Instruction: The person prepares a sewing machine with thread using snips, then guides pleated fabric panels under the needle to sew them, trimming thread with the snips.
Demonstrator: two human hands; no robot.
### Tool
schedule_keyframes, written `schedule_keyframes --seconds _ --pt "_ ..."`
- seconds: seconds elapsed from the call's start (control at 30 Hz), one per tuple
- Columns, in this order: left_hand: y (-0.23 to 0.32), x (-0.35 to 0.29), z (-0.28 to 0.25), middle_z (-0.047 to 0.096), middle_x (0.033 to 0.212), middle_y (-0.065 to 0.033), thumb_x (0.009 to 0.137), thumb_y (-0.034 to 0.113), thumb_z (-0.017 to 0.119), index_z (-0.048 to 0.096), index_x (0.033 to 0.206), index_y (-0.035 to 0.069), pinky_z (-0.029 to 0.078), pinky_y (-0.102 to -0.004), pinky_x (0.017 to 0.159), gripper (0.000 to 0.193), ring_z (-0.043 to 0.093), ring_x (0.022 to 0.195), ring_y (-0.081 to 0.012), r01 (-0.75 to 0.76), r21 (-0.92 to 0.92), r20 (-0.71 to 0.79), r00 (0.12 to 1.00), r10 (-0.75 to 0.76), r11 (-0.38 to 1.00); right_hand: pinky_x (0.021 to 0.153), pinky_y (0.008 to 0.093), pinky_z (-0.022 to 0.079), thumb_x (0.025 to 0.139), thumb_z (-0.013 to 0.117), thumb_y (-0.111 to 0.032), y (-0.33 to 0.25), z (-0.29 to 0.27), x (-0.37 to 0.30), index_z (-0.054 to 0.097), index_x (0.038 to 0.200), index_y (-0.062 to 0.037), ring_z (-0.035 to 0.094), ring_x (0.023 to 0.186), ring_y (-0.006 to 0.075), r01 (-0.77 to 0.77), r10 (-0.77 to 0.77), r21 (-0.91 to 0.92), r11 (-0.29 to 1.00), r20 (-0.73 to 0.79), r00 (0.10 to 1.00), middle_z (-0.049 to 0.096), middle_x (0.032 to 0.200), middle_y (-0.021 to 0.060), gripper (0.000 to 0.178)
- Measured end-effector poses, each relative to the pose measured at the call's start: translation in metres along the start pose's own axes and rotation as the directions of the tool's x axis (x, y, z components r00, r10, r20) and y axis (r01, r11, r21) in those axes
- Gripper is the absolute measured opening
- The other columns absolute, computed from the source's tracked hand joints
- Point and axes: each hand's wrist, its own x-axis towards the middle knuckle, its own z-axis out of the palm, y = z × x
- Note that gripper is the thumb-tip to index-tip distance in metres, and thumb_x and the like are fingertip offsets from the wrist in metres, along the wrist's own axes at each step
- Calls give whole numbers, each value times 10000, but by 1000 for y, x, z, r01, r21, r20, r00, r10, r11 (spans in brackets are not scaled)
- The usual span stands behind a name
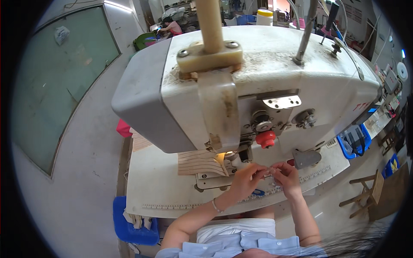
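In front of a large white sewing machine [266, 51], my two hands meet just right of its needle area. My left hand [248, 178] is closed in a pinch, fingertips pointing right. Touching or nearly touching it, my right hand [286, 176] is also closed, thumb against fingers. Whatever lies between the fingertips is too small to make out. A brown striped piece of fabric [200, 163] lies at the machine's needle plate, left of my hands. Blue-handled thread snips [258, 192] rest on the white table [163, 180] just below them.
A measuring tape strip [172, 206] runs along the table's front edge. Blue bins stand at lower left [135, 232] and right [365, 139]. A wooden stool [365, 193] is on the floor at right. Another person [174, 28] sits far back. A red knob [265, 139] sticks out above my hands.
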Motion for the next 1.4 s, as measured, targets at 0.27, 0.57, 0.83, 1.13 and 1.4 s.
schedule_keyframes --seconds 0.27,0.57,0.83,1.13,1.4 --pt "43 -38 -30 654 900 -85 882 37 610 644 987 -16 522 -234 622 123 665 765 -140 125 -228 -133 978 -158 966 489 166 334 878 657 -120 -14 35 -18 632 971 6 481 595 1 -74 78 -27 997 249 965 641 759 6 158" --pt "52 -62 -54 637 847 -90 849 -25 626 631 931 -46 501 -235 616 86 622 700 -127 90 -84 -264 958 -109 992 481 172 335 870 650 -75 -26 66 -20 662 950 25 448 546 5 -121 165 -144 982 351 922 666 761 36 129" --pt "34 -6 -116 605 1017 -95 791 92 709 653 972 46 422 -325 843 195 544 935 -230 42 388 -465 871 156 921 429 191 237 867 634 -89 -62 72 18 651 871 17 358 480 18 -152 174 -90 984 347 922 648 729 49 107" --pt "25 -2 -130 637 987 -65 766 118 739 672 922 41 410 -321 870 187 555 941 -219 69 330 -286 958 30 941 442 232 315 818 620 -76 -64 83 69 562 853 -39 442 515 63 -102 182 -225 969 369 911 576 682 39 77" --pt "-4 -2 -147 664 987 -82 846 156 678 642 1001 -13 448 -320 842 232 583 960 -177 45 -43 -212 976 -53 998 612 267 483 801 704 -208 -62 90 84 609 955 -82 575 681 105 -52 250 -424 904 428 869 617 805 25 221"
